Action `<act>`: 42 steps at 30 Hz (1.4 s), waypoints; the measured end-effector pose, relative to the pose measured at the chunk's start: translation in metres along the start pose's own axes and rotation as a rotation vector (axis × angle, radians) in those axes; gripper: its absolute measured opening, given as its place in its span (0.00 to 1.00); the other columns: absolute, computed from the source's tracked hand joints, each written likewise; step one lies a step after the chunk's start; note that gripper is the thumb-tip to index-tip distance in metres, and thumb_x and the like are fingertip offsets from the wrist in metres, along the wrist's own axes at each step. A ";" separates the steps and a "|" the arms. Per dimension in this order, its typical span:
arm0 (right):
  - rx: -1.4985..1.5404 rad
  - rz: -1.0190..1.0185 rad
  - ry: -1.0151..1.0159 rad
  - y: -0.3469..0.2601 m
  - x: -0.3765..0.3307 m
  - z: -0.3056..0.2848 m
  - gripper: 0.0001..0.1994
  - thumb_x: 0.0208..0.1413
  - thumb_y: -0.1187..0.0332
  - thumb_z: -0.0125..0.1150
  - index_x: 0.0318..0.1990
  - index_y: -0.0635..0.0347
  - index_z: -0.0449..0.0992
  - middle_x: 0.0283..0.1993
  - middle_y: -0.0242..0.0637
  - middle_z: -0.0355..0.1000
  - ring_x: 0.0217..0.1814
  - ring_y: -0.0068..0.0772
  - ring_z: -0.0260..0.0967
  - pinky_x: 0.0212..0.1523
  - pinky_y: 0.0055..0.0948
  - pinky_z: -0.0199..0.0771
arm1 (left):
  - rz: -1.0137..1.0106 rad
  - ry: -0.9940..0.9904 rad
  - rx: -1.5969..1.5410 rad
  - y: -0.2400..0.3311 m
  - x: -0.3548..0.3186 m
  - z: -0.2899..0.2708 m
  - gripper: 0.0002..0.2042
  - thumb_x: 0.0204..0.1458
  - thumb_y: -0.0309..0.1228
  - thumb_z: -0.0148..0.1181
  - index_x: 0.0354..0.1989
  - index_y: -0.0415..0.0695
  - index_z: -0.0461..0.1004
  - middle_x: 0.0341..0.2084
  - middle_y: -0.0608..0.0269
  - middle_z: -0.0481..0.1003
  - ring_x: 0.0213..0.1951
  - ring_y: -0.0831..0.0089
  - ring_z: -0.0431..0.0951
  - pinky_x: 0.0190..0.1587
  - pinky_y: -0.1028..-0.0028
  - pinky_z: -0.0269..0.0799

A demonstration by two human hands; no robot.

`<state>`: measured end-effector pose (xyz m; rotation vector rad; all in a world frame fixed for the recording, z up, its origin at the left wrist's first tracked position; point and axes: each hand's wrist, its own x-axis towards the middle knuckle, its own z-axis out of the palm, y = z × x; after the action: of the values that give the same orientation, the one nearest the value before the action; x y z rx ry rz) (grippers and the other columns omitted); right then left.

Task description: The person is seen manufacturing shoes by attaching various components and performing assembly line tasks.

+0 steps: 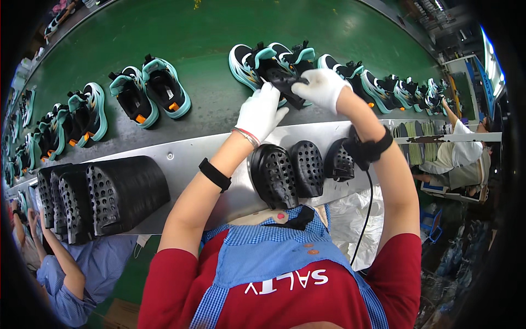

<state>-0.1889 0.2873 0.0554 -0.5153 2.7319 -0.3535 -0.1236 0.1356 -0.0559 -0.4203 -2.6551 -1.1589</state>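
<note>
Black perforated foam insole (287, 88) held over the black-and-teal sneaker (257, 63) on the green conveyor belt (192, 33).
Both white-gloved hands, left (260, 112) and right (323, 88), pinch the insole; advisable to seat it heel-first, flat. Spare insoles (296, 170) stand nearer than the sneaker.

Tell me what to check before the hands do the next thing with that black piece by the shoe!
1. Both hands on the piece: ok. The left hand and the right hand, in white gloves, hold the black insole.
2. Piece lined up with a shoe: ok. It hangs over the teal and black shoe on the green belt.
3. Piece already seated inside: cannot tell; the hands hide the opening.
4. More pieces ready: ok. Black insoles stand stacked on the metal ledge.
5. Cable out of the way: ok. The black cable hangs below the right wrist.
</note>
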 end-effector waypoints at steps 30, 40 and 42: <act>-0.500 -0.307 -0.226 -0.040 0.099 0.045 0.14 0.52 0.58 0.55 0.40 0.56 0.80 0.38 0.47 0.75 0.42 0.46 0.74 0.45 0.39 0.73 | -0.241 -0.402 0.207 -0.033 0.040 0.001 0.12 0.47 0.42 0.61 0.34 0.49 0.80 0.30 0.53 0.78 0.35 0.55 0.78 0.39 0.62 0.74; -0.426 -0.286 0.002 -0.042 0.088 0.045 0.11 0.46 0.65 0.59 0.37 0.52 0.81 0.42 0.43 0.77 0.45 0.44 0.74 0.48 0.37 0.73 | -0.257 -0.483 0.188 -0.034 0.049 -0.004 0.15 0.49 0.43 0.59 0.31 0.42 0.79 0.13 0.59 0.75 0.15 0.70 0.76 0.25 0.71 0.73; -0.329 -0.194 -0.005 -0.043 0.075 0.037 0.12 0.48 0.63 0.58 0.38 0.53 0.81 0.42 0.45 0.76 0.46 0.46 0.73 0.49 0.38 0.72 | -0.368 -0.596 0.194 -0.025 0.054 -0.008 0.16 0.49 0.44 0.59 0.34 0.42 0.79 0.16 0.60 0.77 0.15 0.72 0.76 0.24 0.72 0.73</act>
<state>-0.2279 0.2127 0.0138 -0.8692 2.7532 0.0564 -0.1823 0.1226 -0.0513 -0.2774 -3.4446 -0.9561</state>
